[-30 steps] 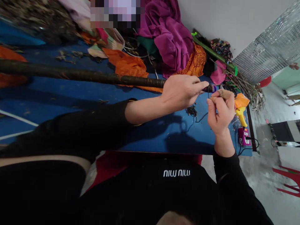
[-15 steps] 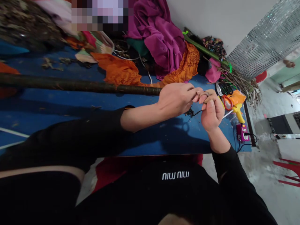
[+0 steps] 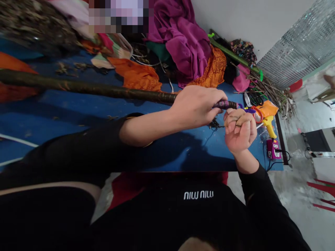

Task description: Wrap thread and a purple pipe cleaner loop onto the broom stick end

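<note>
A long dark-brown stick (image 3: 110, 90) runs from the left edge above the blue table (image 3: 167, 153). My left hand (image 3: 195, 106) is wrapped round it near its right end, fingers closed. Beyond my fingers the tip (image 3: 225, 104) shows dark and purple wrapping, with a blue-purple strip (image 3: 250, 111) at its end. Just below the tip, my right hand (image 3: 240, 130) is closed with curled fingers, pinching a thin dark strand (image 3: 221, 126). That strand leads towards a small dark tangle (image 3: 214, 123) under my left hand.
Purple cloth (image 3: 183, 42) and orange cloth (image 3: 138, 75) lie along the back. Scissors (image 3: 247, 99), a yellow glue gun (image 3: 269, 126) and a purple power strip (image 3: 273, 150) are at the right. Bundled twigs (image 3: 272, 85) lie behind them; dry plant matter (image 3: 34, 26) is heaped far left.
My right hand has moved slightly down and away from my left fingers, uncovering the wrapped tip and the blue-purple strip. The stick's left part has risen a little in view.
</note>
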Motion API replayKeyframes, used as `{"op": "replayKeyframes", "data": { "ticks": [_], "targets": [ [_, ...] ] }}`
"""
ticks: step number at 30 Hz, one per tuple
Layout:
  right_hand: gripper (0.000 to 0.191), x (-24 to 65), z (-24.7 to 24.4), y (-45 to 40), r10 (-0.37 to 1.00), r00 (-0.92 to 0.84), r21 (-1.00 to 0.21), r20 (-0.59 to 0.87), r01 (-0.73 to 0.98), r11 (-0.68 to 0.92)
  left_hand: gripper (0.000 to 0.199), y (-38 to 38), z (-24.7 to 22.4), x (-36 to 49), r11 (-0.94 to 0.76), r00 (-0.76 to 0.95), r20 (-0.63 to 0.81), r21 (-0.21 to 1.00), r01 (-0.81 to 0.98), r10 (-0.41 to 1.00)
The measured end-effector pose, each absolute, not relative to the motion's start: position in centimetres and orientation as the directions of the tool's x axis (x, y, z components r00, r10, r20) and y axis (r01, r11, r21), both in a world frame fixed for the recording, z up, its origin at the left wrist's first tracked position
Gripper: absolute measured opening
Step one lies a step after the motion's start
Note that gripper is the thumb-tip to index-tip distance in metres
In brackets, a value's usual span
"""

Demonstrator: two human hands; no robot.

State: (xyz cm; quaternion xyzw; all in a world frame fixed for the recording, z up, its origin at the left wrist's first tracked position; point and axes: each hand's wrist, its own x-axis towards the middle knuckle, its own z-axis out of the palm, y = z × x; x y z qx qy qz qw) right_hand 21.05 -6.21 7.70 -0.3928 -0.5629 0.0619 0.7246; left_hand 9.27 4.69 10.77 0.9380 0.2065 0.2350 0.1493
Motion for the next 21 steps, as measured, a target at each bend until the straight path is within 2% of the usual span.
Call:
{"op": "replayKeyframes", "data": {
  "ticks": [4,7,17,21],
  "targets": [
    [0.041,21.0,7.3,-6.3,0.490,0.262,-0.555,0.831,0.418,0.719,0.029,4.3,11.2,9.1,-0.871,0.796,0.396,0.378,0.314,0.459],
    [0.036,21.1,7.4,-6.3,0.457,0.267,-0.529,0.849,0.421,0.737,0.031,4.0,11.2,9.1,-0.860,0.779,0.387,0.353,0.369,0.493],
    [0.039,21.0,6.9,-7.1,0.569,0.249,-0.613,0.784,0.462,0.641,0.033,4.2,10.9,9.0,-0.847,0.781,0.366,0.380,0.372,0.507],
    [0.042,20.6,6.5,-6.0,0.507,0.344,-0.612,0.791,0.403,0.681,0.032,4.9,11.4,8.9,-0.831,0.771,0.372,0.433,0.349,0.517]
  ]
}}
